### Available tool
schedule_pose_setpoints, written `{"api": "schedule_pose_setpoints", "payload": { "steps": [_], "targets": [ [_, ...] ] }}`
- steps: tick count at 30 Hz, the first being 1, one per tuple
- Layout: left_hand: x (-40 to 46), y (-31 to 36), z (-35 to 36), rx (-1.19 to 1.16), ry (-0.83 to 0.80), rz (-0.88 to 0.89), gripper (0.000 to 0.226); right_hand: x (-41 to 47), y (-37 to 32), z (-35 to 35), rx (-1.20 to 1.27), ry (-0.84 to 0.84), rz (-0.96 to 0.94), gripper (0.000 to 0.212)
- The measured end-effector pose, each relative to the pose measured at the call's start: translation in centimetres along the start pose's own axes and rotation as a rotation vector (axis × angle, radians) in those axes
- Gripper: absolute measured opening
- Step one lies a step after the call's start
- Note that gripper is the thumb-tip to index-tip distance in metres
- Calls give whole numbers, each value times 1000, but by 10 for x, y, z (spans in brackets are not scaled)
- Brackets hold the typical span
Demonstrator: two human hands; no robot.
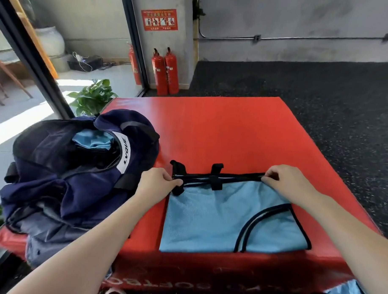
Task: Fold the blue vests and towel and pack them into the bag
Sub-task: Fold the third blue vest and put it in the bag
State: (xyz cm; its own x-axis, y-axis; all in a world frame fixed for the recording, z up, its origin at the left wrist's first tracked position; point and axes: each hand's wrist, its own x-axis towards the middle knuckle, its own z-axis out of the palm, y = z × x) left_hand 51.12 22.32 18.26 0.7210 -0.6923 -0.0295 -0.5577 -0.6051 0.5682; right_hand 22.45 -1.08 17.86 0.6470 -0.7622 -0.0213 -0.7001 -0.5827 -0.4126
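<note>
Vest: a light blue vest (225, 220) with black trim is lying flat on the near half of the red pad, folded into a rough rectangle; its long axis is running left to right, and its black-edged far edge is facing away from the person.
Straps: short black straps (216, 176) are sticking out along that far edge, one at the left corner and one near the middle.
Armhole: a curved black-trimmed opening is showing at the vest's near right part.
Left hand: the left hand (159, 180) is pinching the far left corner of the vest, fingers curled round the trim.
Right hand: the right hand (284, 180) is gripping the far right corner, fingers curled over the black edge.
Bag: a navy bag (78, 171) is sitting just left of the vest on the pad's left edge, slumped and open, with light blue fabric (94, 139) showing inside; a white band on it is reading "LVQUE".
Second blue piece: more light blue cloth (344, 293) is hanging low at the pad's near right corner, partly cut off.
Surface: the red pad (233, 130) is standing on dark speckled flooring (322, 89).
Room: two red fire extinguishers (165, 73) are standing against a grey wall under a red notice (159, 19); a green plant (91, 97) is growing beyond the bag beside a glass door.
</note>
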Motion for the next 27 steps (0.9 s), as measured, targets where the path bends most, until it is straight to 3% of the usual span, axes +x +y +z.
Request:
{"api": "schedule_pose_setpoints", "payload": {
  "steps": [4,7,18,22,27],
  "targets": [
    [-1,-3,0,-25,43,-28,40,1,-13,0,-203,104,-64,13],
    [-11,-2,-3,-119,72,-37,31,-4,-33,5,-160,139,-137,13],
    [-53,9,4,-633,21,1,26,-22,-95,41,115,-89,-303,17],
    [-51,15,11,-450,23,176,36,-14,-102,42,265,-108,-317,31],
    [-32,8,26,146,93,462,28,0,-94,52,13,-58,-374,37]
  ]
}}
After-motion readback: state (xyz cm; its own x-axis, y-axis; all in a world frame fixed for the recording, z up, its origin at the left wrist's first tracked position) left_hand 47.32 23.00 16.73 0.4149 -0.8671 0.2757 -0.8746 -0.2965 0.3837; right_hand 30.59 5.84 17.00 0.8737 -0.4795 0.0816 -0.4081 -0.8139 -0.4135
